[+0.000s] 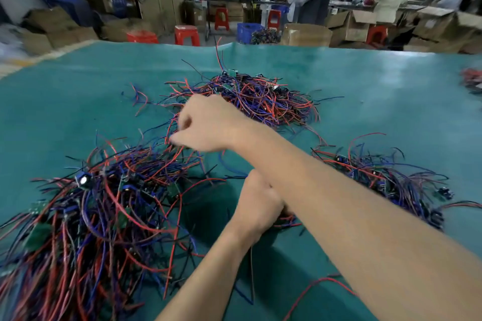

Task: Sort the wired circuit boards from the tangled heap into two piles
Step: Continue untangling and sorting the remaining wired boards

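Three tangles of wired circuit boards lie on the teal table (365, 91): a large heap (86, 216) at the near left, a pile (260, 96) at the far centre, and another pile (386, 177) at the right. My right hand (208, 125) reaches across to the left, over the top edge of the large heap. Its fingers are curled and blurred, and they pinch red and blue wires (173, 135). My left hand (257, 203) lies under my right forearm. It grips a small bundle of wires (287, 219), and its fingers are mostly hidden.
A loose red wire (313, 286) lies near the front edge. More wired parts (472, 81) sit at the far right edge of the table. Beyond the table are red stools (186, 35), a blue crate (247, 31), cardboard boxes and several people at benches.
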{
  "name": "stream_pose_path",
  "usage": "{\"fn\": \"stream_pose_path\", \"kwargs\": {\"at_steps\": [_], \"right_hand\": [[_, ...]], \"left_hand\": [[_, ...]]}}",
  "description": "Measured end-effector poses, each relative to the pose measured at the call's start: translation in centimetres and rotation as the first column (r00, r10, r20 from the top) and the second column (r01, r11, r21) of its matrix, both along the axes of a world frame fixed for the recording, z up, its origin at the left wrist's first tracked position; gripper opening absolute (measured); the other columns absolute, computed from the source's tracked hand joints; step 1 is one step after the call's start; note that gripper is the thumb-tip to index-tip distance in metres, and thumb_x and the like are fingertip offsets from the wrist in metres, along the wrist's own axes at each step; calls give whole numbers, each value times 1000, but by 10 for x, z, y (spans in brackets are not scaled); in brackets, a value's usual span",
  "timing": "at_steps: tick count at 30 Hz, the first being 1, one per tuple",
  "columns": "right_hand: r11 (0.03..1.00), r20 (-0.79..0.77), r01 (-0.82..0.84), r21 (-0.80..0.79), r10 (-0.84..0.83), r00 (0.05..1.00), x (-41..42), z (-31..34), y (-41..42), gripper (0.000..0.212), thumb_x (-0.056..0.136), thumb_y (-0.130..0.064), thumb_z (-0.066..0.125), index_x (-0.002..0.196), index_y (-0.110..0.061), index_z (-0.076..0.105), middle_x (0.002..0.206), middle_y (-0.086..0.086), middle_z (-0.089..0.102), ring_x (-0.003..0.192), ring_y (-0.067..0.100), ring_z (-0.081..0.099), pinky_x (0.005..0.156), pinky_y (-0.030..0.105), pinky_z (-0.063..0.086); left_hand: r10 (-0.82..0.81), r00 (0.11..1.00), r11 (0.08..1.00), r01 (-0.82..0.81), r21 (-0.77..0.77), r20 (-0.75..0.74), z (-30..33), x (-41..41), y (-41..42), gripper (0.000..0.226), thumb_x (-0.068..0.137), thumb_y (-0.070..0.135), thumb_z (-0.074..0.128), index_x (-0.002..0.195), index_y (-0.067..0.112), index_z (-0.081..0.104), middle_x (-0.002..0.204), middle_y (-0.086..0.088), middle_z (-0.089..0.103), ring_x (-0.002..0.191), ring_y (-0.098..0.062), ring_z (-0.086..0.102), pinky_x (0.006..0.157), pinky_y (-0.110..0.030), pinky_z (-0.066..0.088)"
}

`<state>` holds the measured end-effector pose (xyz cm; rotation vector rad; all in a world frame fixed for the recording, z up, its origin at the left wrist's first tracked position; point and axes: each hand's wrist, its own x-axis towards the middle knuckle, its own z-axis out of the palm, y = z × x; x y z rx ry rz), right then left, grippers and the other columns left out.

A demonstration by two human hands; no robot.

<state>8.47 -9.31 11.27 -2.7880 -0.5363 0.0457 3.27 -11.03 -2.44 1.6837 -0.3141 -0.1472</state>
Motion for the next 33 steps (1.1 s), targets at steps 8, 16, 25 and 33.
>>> {"fn": "stream_pose_path", "kwargs": {"at_steps": [8,16,25,33], "right_hand": [[856,57,496,-147,-493,868,54,-47,-111,36,89,-10,61,125,-10,64,136,23,55,121,44,58,102,48,52],[836,208,509,205,-546,812,48,-48,-148,27,86,-4,59,90,-19,82,103,14,78,110,38,64,94,37,54],[671,188,489,558,-676,713,-26,-58,-178,13,76,-17,68,79,-14,81,71,6,75,80,31,73,73,38,60],[483,-59,235,844,-350,935,-103,-82,-147,20,67,-15,70,78,-27,83,79,-6,79,64,8,71,65,19,54]], "left_hand": [[-96,989,972,69,-224,-113,16,-10,2,14,95,3,54,91,-4,65,70,-10,67,49,-15,52,43,-21,42],[-78,985,969,37,-246,-157,20,-12,3,15,95,1,53,94,-6,66,71,-11,66,51,-15,53,44,-22,43],[42,979,920,-116,-375,-200,19,-9,2,28,90,-8,53,115,3,56,85,-16,67,56,-15,61,45,-24,49],[30,979,913,-109,-393,-202,15,-4,2,19,105,20,46,99,7,59,84,-8,72,61,-16,65,52,-26,50]]}}
